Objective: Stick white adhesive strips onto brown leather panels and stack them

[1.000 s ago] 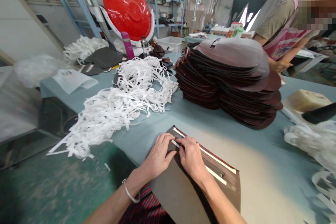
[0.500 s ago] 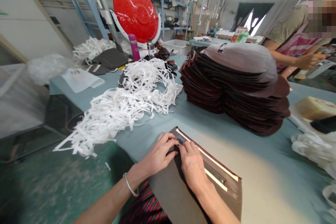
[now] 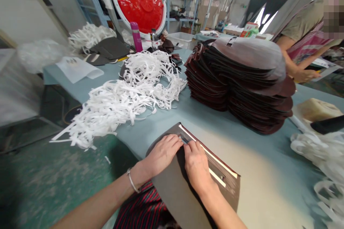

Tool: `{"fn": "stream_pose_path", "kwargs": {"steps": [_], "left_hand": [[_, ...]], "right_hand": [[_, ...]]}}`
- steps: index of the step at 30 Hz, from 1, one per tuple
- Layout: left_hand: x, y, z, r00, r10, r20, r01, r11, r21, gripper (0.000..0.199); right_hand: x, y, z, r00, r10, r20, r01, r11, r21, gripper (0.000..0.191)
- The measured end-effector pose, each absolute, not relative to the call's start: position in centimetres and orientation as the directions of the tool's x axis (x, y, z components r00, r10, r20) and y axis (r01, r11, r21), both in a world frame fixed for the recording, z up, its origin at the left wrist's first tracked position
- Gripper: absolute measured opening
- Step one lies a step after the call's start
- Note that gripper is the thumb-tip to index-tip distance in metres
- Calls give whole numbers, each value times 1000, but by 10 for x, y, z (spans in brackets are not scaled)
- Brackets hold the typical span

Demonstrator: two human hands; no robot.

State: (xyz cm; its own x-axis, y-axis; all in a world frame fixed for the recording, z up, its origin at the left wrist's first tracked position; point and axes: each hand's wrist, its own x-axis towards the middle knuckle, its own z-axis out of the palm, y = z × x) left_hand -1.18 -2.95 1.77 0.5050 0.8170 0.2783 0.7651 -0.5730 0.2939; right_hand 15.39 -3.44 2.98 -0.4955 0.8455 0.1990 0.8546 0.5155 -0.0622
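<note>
A dark grey-brown sheet of leather-like material (image 3: 172,195) lies partly on the table and hangs toward my lap. Along its far edge run two pale strips, the long one (image 3: 225,161) beside a reddish-brown border and a shorter one (image 3: 217,178) nearer me. Between them is a slot-like band, its upper end close to my fingertips. My left hand (image 3: 164,153) rests over the sheet's upper left, fingers together and bent at the slot. Close beside it, my right hand (image 3: 197,166) pinches the material with curled fingers. What lies under the fingertips is hidden.
White strips (image 3: 120,102) lie heaped at left. A tall stack of dark brown cut panels (image 3: 242,86) stands ahead. On the right are a cream block (image 3: 318,109) and white tape (image 3: 311,150). A purple bottle (image 3: 136,39) stands behind. A co-worker's arm (image 3: 290,57) shows at right.
My left fingers have flattened and drawn together at the slot. My right hand stays almost in place on the sheet. The view has shifted slightly; the co-worker's hand is lower.
</note>
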Motion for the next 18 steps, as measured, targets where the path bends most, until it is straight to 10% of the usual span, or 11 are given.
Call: {"fn": "stream_pose_path", "kwargs": {"steps": [18], "left_hand": [[-8,-34,11,483,804,347,774,-577,259,30]], "right_hand": [[239,-87,28,-484,840,247,853,516,-83,29]]}}
